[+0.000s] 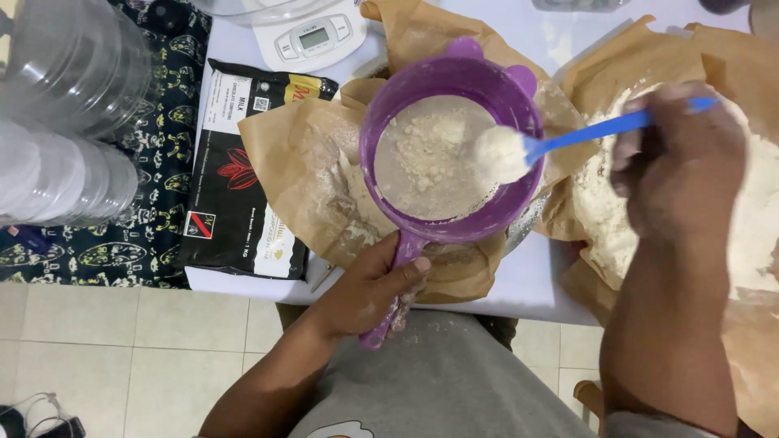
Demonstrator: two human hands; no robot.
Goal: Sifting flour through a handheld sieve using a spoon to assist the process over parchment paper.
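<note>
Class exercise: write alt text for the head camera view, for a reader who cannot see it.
A person's right hand holds a blue spoon heaped with flour over a purple sieve, which the left hand grips by its handle. Brown paper lies beneath; a black packet lies beside it.

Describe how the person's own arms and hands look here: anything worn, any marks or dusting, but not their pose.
Both forearms are bare, with no sleeves, watch, rings or gloves in view. The left hand shows whitish powder on the fingertips. The right hand is blurred, with a pale dusting across the fingers. Grey clothing shows beneath the arms, at the lap.
</note>
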